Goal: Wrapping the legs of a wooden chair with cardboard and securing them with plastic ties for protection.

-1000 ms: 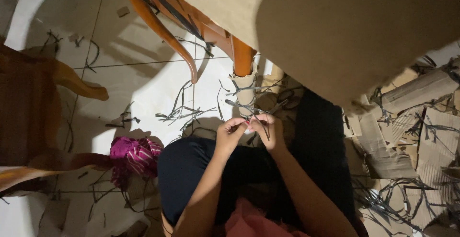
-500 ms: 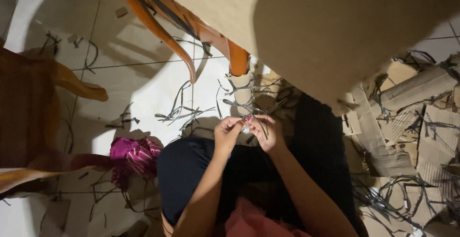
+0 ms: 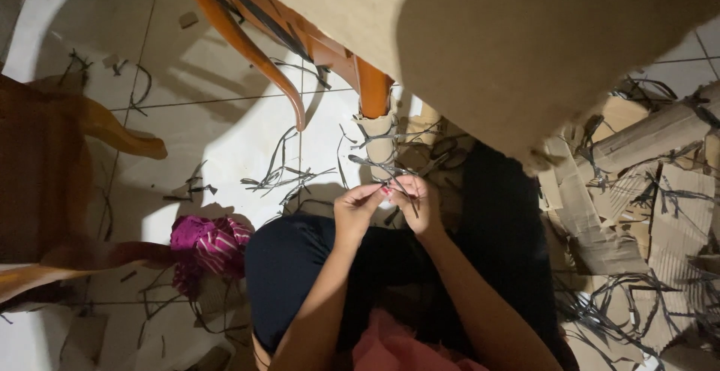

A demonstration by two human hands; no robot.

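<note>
Dark, thin plastic strapping [image 3: 397,183] is pinched between the fingertips of both hands, just below the cardboard-wrapped foot of the orange wooden chair leg [image 3: 373,97]. The left hand [image 3: 357,210] is closed, thumb and forefinger pressed together on the strap. The right hand [image 3: 421,204] is likewise curled shut around the same strap, a short loose end of which hangs down from the fingers. The two hands are held touching one another, above the lap clothed in dark trousers [image 3: 300,266].

More of the strapping is seen wound around the beige cardboard sleeve [image 3: 379,142] on the foot of the chair leg, just above the hands. Left of the chair leg, loose strands of cut strapping [image 3: 281,176] are scattered over the white tiled floor [image 3: 187,78]. Further left and lower, a crumpled magenta striped cloth [image 3: 206,243] is laid on the floor beside the knee. Right of the chair leg, torn brown cardboard pieces [image 3: 622,191] tangled with more straps are piled up. Above the leg, the pale upholstered seat [image 3: 487,33] fills the top of the view.
</note>
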